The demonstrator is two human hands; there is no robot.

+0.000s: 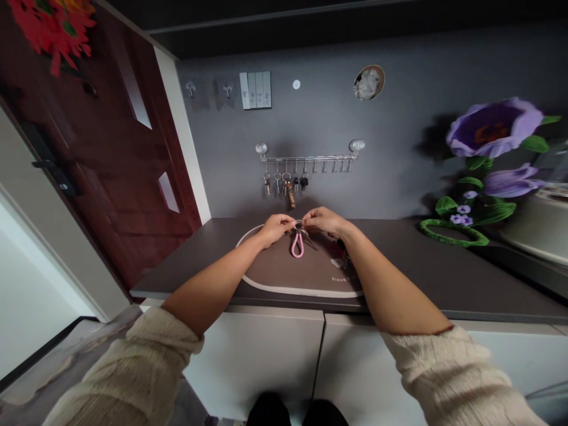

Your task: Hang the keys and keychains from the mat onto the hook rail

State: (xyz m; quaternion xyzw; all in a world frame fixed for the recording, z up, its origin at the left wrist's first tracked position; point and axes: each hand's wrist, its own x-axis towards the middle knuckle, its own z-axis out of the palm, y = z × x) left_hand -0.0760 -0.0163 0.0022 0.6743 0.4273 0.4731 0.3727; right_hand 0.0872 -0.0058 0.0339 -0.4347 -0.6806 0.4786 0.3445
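Note:
My left hand (276,227) and my right hand (323,220) meet above a brown oval mat (284,272) on the dark countertop. Both pinch a metal key ring (298,225) between their fingertips. A pink loop strap (297,245) hangs down from the ring, with a key beside it. The fingers of both hands are closed on the ring. Behind the hands, a chrome hook rail (308,157) on the grey wall carries several keys and fobs (284,184).
A dark red door (110,154) stands at the left. Purple artificial flowers (492,160) with a green ring sit on the counter at the right. White cabinet fronts (266,355) lie below the counter edge. Small red items (338,249) rest on the mat by my right wrist.

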